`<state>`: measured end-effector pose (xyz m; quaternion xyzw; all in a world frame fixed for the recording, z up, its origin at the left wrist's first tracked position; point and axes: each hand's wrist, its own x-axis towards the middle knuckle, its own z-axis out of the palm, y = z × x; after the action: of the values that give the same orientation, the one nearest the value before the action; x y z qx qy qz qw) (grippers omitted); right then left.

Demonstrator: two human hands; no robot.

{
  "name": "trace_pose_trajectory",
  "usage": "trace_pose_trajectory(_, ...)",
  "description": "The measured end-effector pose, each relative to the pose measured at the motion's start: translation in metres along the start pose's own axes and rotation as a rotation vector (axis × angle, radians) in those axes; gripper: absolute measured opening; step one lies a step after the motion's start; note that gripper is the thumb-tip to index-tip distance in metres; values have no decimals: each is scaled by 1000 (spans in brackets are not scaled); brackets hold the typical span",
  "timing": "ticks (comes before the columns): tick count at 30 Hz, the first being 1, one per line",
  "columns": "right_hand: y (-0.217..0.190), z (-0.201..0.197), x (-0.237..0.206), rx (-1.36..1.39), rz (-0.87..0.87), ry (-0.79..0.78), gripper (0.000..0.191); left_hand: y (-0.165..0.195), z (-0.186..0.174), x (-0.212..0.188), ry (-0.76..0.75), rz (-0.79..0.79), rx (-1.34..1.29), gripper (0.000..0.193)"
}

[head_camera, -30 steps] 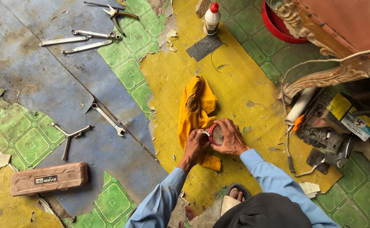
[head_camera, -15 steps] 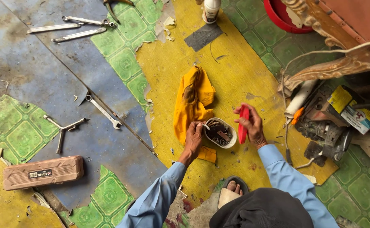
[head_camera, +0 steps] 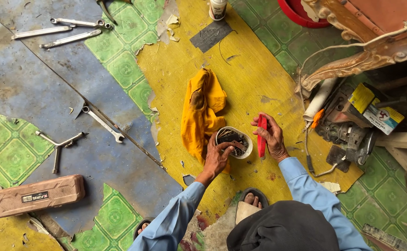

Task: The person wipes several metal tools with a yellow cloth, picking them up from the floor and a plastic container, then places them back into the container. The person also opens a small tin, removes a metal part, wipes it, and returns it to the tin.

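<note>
Left hand [head_camera: 216, 158] fingers inside white tub [head_camera: 234, 142]; right hand [head_camera: 272, 137] grips red lid [head_camera: 262, 135].

The floor [head_camera: 259, 69] is worn patterned vinyl sheet, matt, scuffed and torn. The cloth [head_camera: 201, 111] is soft, creased yellow fabric with dark stains. The round tub [head_camera: 233, 142] looks like pale plastic; its red lid [head_camera: 262, 135] is glossy plastic. The wrenches [head_camera: 68, 32] near the floor's far left edge are bright, smooth metal.
</note>
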<state>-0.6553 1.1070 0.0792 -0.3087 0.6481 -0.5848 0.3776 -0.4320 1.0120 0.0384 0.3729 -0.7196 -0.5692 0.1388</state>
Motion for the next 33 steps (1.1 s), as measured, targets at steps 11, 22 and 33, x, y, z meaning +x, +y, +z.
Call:
trace_pose_trajectory(11,8,4,-7,-20,31,-26,74,-16,-4,-2,40,-67,24,26)
trace_pose_trajectory(22,4,9,-10,-127,2,-98,88,7,-15,-9,-10,59,387,45)
trace_pose_trajectory(33,4,-2,-13,-846,-126,-125,104,18,-22,-11,143,73,143,24)
